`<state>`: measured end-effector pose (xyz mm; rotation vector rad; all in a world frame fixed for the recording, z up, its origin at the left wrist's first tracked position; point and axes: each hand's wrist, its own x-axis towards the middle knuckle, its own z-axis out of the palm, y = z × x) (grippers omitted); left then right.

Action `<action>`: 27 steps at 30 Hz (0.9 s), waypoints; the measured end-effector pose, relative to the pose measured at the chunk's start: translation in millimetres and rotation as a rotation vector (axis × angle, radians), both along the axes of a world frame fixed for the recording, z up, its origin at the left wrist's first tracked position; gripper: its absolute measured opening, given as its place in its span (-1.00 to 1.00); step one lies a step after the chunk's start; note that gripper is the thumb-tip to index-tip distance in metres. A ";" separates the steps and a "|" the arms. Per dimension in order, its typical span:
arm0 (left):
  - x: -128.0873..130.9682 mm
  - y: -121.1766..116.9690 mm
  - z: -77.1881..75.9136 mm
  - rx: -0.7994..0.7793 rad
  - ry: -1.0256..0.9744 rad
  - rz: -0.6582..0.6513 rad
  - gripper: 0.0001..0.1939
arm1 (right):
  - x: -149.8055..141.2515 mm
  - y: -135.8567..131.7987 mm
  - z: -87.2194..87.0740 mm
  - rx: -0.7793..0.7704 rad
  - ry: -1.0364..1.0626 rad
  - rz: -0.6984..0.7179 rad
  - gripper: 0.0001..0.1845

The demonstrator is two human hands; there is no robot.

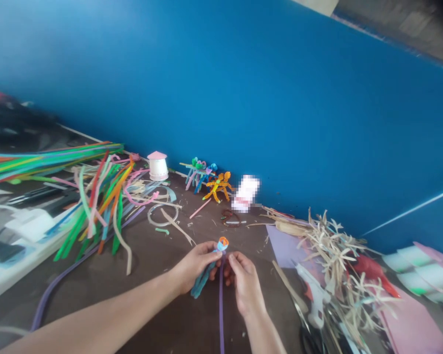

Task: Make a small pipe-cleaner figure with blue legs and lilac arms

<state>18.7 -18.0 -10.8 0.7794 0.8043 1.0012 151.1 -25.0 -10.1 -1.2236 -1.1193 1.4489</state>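
No text, label, brand, number or sign can be read with certainty. The bright rectangular item (246, 192) at the foot of the blue wall (243, 98) is covered by coarse pixelation, so whatever is borne on its white and pinkish surface cannot be made out. On the white power strip (20, 273), the plug adapter (31, 223) and the white glue gun (320, 297), any lettering is too small or too blurred to be read.
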 end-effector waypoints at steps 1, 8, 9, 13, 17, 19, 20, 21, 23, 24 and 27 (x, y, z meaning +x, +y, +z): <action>-0.2 0.0 -0.2 0.018 0.002 0.008 -0.80 | -0.2 0.1 -0.1 -0.013 0.023 0.010 -0.74; -0.7 -3.0 3.2 -0.021 -0.113 -0.001 -0.81 | 0.7 2.4 -1.7 -0.054 0.141 0.038 -0.73; -0.8 -3.1 4.0 -0.040 -0.133 -0.004 -0.82 | 1.0 2.8 -2.5 -0.049 0.135 0.036 -0.73; -0.7 -2.3 6.2 -0.021 -0.106 0.024 -0.82 | 2.2 4.2 -5.1 -0.037 0.129 0.024 -0.75; -1.0 -2.2 5.4 0.042 -0.029 0.038 -0.83 | 3.3 4.8 -3.7 -0.077 0.157 0.045 -0.75; -1.7 -2.1 3.7 0.056 0.002 0.024 -0.85 | 3.6 4.8 -2.0 -0.118 0.187 0.077 -0.75; -2.2 -1.9 2.6 0.056 0.016 0.021 -0.86 | 3.7 4.7 -1.3 -0.138 0.197 0.094 -0.76; -2.7 -1.5 1.7 0.053 0.027 0.023 -0.88 | 3.6 4.6 -0.7 -0.151 0.197 0.108 -0.76; -3.7 -0.7 0.2 0.046 0.043 0.037 -0.91 | 3.3 4.0 -0.1 -0.134 0.160 0.121 -0.76; -4.1 -0.1 -0.2 0.046 0.047 0.045 -0.91 | 3.0 3.5 -0.1 -0.104 0.123 0.121 -0.76; -5.1 1.6 0.5 0.023 0.052 0.063 -0.90 | 1.9 1.6 -0.7 0.025 -0.038 0.093 -0.76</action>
